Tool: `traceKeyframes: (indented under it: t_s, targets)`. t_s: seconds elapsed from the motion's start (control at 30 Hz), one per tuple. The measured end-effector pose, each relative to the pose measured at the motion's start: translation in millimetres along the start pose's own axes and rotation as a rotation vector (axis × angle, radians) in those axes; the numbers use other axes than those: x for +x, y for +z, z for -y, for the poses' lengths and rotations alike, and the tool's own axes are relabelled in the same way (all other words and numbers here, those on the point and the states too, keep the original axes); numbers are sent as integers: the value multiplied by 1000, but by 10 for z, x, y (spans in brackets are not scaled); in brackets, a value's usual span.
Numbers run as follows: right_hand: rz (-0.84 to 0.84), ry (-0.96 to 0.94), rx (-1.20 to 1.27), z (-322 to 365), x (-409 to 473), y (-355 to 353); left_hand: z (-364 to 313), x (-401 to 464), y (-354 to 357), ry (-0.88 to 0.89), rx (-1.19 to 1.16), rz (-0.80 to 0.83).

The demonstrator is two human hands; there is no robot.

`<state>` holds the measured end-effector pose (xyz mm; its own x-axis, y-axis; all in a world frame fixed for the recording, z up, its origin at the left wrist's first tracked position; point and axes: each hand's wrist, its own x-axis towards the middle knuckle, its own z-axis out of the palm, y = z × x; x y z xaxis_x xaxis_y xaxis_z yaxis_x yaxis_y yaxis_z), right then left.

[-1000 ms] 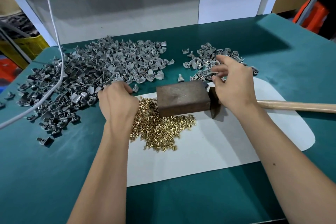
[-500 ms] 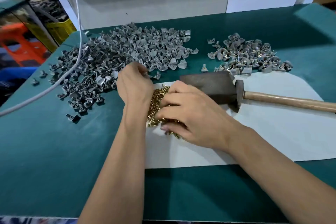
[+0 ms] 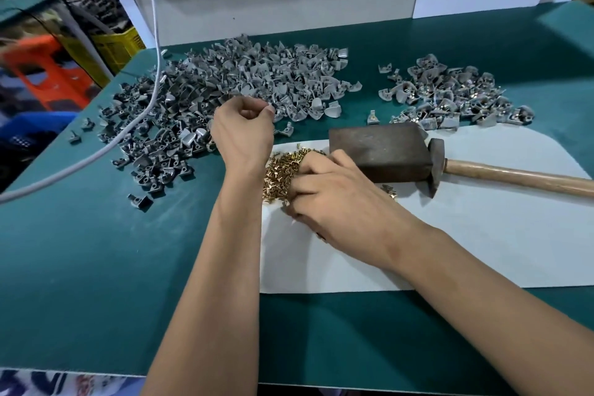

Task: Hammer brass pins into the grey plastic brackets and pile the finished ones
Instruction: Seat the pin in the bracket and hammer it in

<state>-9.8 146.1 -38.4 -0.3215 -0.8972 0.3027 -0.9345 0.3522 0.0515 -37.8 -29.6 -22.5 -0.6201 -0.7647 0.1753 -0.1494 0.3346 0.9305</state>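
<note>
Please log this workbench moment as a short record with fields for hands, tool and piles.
left hand: at near edge of the large pile of grey plastic brackets, fingers curled; hold unclear
right hand: fingers in the heap of small brass pins
wooden-handled hammer: lying on the white sheet, beside the dark metal block
smaller bracket pile: far right

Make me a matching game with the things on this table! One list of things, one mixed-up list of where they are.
Things:
1. hammer
2. brass pins
3. big bracket pile
4. small bracket pile

Places:
A. far right of the green table
B. under the right hand
C. lying on the white sheet, handle to the right
D. at the left hand fingertips

Pairs: 1-C, 2-B, 3-D, 4-A
</note>
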Motion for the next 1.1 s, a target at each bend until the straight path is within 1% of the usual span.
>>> traceKeyframes:
  t_s: [0.17, 0.33, 0.47, 0.53, 0.6, 0.67, 0.73, 0.83, 0.93, 1.1]
  targets:
    - [13, 37, -52, 30, -2, -61, -34, -41, 0, -82, -121, 70]
    - [31, 8, -25, 67, -10, -95, -72, -64, 21, -113, -235, 128]
    - [23, 20, -7, 67, -32, -87, -93, -78, 44, -175, -389, 179]
    - [-29, 52, 62, 34, -39, -116, -115, -87, 47, -211, -477, 211]
    - [-100, 106, 207, -6, -38, -160, -133, -94, 52, -243, -558, 237]
    - [-210, 141, 358, -54, -51, -175, -146, -113, 64, -257, -621, 259]
    - [-306, 176, 416, -107, -67, -180, -156, -139, 77, -250, -670, 279]
    - [-402, 192, 502, -208, -118, -201, -170, -185, 91, -219, -708, 322]
    - [-531, 225, 522, -296, -164, -223, -189, -237, 111, -186, -711, 378]
    - [-723, 374, 462, -433, -204, -258, -230, -327, 174, -142, -750, 532]
